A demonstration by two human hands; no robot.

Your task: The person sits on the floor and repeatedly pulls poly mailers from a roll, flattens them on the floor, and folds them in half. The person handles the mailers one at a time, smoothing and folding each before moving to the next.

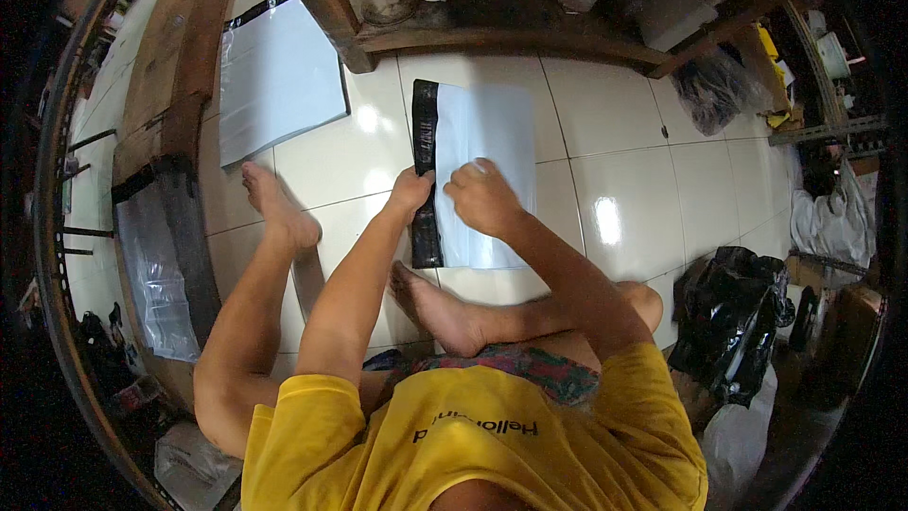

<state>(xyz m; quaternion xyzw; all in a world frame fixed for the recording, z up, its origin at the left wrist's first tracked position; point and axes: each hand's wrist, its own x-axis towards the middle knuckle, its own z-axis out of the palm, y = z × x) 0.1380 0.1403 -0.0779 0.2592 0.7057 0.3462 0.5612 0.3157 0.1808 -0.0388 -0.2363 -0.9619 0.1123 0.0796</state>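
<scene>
On the tiled floor in front of me lies a white plastic mailing bag (485, 132), flat, with a black strip (426, 132) down its left side. My left hand (411, 191) pinches the edge of that black strip, its thumb pointing toward the white part. Above the white face of the bag, my right hand (484, 197) is curled closed and slightly blurred. A small pale spot shows at its knuckles, but what the fingers hold, if anything, is hidden.
A stack of white mailing bags (284, 76) lies at the far left, beside brown cardboard (175, 47). Grey plastic bags (161, 265) rest nearer left. A wooden bench (501, 41) stands ahead. Black plastic (728, 312) is bunched at the right. My bare feet flank the work.
</scene>
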